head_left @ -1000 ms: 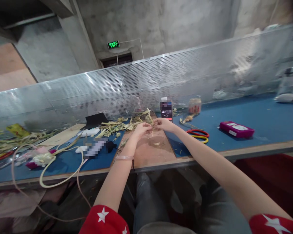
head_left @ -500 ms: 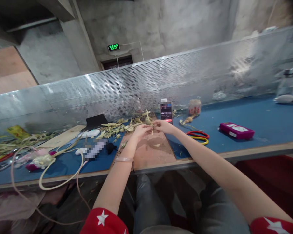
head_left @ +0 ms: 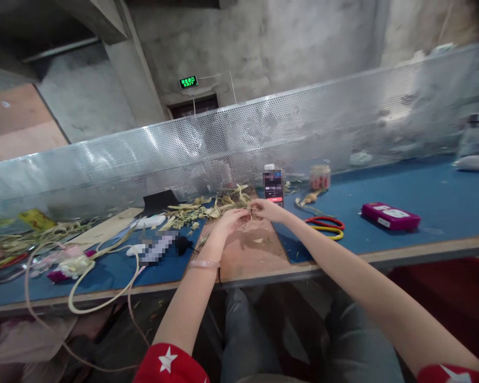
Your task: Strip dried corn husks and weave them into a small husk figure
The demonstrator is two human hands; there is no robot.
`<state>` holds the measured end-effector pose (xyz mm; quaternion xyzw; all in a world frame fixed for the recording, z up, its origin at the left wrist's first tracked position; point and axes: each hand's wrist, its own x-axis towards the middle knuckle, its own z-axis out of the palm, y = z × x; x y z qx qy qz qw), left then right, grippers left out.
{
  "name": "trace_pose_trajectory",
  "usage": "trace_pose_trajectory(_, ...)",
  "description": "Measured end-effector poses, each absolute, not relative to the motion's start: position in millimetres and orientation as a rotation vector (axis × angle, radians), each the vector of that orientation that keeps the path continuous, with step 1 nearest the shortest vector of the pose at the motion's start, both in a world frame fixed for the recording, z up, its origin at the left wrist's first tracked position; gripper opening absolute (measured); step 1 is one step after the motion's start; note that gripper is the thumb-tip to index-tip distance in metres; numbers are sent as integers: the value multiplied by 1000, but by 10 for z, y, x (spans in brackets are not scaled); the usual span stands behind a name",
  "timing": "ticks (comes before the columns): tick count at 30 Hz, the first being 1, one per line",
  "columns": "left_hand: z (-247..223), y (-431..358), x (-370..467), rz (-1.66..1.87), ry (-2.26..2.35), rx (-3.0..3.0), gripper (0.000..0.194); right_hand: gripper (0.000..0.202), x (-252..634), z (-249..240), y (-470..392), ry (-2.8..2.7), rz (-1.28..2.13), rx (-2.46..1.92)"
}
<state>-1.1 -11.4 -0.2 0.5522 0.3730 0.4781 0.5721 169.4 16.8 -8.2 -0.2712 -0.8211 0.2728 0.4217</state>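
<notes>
"What's on the blue table [head_left: 383,186]?"

"In the head view: 1 brown board [head_left: 249,250], 1 phone [head_left: 273,192], 1 jar [head_left: 320,178]."

"What changed?"

"Hardly anything. The 2 hands, left hand [head_left: 234,217] and right hand [head_left: 268,209], stay close, so they look busy by the dry plants [head_left: 225,201] at the board's far end."

"Gripping?"

"Fingers bent, but I can't tell if they pinch anything."

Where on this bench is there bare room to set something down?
Mostly on the blue tabletop, between the purple box and the mesh panel. The near end of the brown board is free too, bar a small scrap. It's crowded leftward, with plant pieces beside a black sheet.
</notes>
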Motion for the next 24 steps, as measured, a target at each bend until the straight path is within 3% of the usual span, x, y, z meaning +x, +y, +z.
trace_pose_trajectory(10,-15,-98,21,1195,903,1327,10,32,1695,-87,171,-2030,667,-673)
trace_pose_trajectory(16,-22,-73,31,1237,944,1333,6,49,1691,-65,102,-2052,558,-739)
trace_pose_trajectory(20,-34,-65,31,1228,943,1321,4,36,1691,-51,97,-2004,471,-771)
trace_pose_trajectory(24,-45,-50,21,1195,967,1331,7,29,1705,-45,104,-1980,613,-732)
